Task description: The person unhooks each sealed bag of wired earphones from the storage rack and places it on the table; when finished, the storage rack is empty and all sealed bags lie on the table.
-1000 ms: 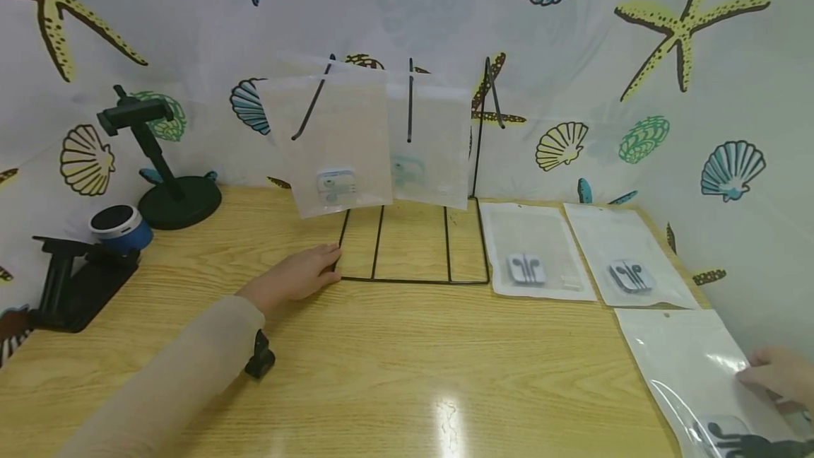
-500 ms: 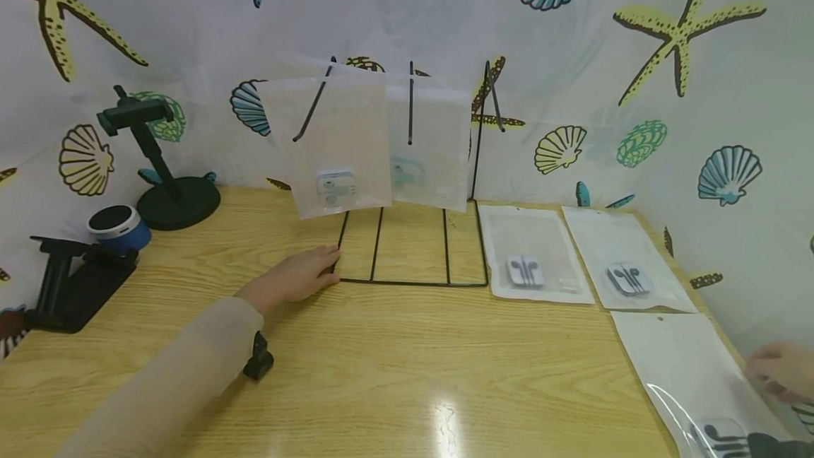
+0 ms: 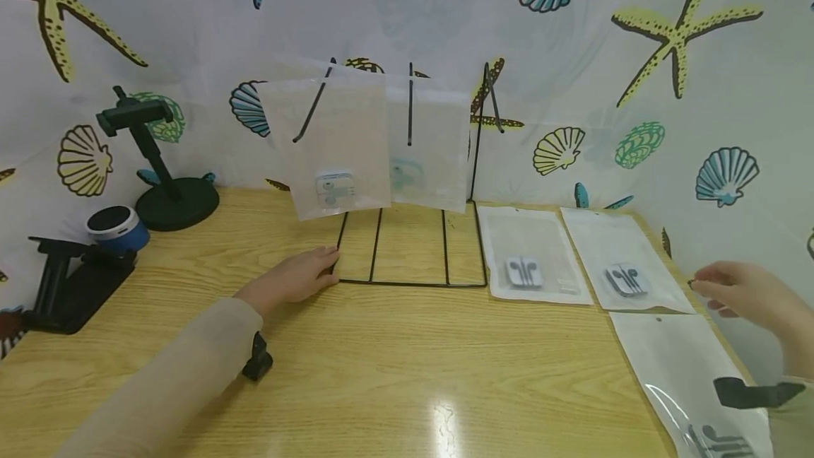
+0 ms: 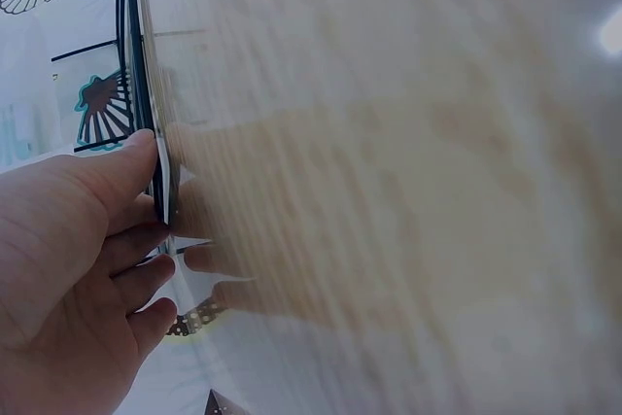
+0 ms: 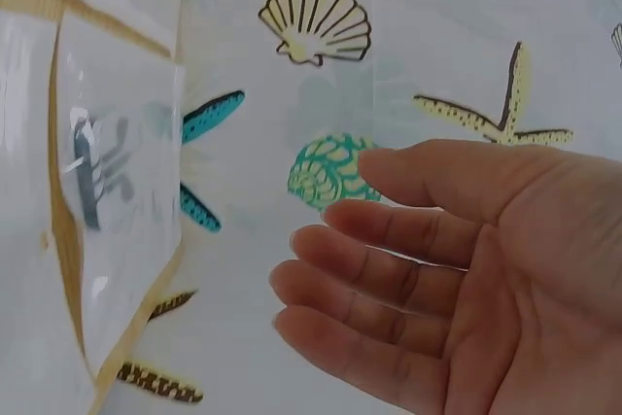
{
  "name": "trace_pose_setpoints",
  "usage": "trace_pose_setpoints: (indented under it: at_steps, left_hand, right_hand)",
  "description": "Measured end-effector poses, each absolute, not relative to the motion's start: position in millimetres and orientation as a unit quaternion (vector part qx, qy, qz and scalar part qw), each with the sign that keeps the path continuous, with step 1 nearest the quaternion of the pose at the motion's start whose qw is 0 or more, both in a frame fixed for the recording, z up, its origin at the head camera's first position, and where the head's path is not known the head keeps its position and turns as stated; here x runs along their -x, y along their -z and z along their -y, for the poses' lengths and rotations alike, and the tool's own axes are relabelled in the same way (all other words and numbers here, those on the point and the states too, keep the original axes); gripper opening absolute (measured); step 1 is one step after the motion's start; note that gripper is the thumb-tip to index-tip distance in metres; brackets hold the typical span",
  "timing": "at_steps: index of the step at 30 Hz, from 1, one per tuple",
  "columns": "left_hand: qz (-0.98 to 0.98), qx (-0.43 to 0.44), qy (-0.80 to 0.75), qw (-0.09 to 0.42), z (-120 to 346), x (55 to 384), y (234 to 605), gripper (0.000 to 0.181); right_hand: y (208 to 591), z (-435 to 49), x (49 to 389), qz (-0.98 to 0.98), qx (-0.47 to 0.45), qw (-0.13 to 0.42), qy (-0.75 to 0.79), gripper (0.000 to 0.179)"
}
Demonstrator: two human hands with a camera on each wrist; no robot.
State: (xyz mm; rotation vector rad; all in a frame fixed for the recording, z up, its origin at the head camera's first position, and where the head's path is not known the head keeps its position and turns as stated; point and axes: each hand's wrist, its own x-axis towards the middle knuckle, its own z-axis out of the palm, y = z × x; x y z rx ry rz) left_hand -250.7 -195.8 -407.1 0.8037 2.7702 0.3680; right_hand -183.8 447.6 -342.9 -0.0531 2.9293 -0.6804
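My left hand (image 3: pixel 294 276) rests on the table at the near left corner of a black wire display rack (image 3: pixel 413 284). In the left wrist view its thumb and fingertips pinch the rack's side wire (image 4: pixel 146 75). Two pouches hang from the rack's hooks: a left pouch (image 3: pixel 337 140) and a right pouch (image 3: pixel 435 147), each with a small boxed item low inside. My right hand (image 3: pixel 747 294) hovers at the table's right edge, beside an earphone pouch (image 3: pixel 626 239). In the right wrist view its fingers are loosely bent and hold nothing.
Another earphone pouch (image 3: pixel 534 232) lies right of the rack, and a glossy one (image 3: pixel 687 355) lies nearer at the right edge. At left stand a dark green round-based stand (image 3: pixel 178 203), a blue-and-white cylinder (image 3: pixel 119 230) and a black stand (image 3: pixel 79 292). A seashell-print sheet (image 3: pixel 407 13) rises behind.
My right hand has lifted off the glossy pouch at the lower right and moved up and away, to beside the far right pouch. The left hand stays on the rack.
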Motion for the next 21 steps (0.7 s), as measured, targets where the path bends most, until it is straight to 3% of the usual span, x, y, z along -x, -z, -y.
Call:
trace_pose_setpoints:
  at_steps: [4,21]
  left_hand:
    - [-0.947,-0.272,-0.125,0.116,196.6,250.7,406.0,0.056]
    - [-0.949,-0.264,-0.128,0.117,197.4,251.2,409.5,0.056]
  right_hand:
    - [298.7,-381.8,183.2,-0.968,0.06,0.06,0.234,0.042]
    - [272.2,-265.0,239.6,-0.956,0.121,-0.016,0.267,0.034]
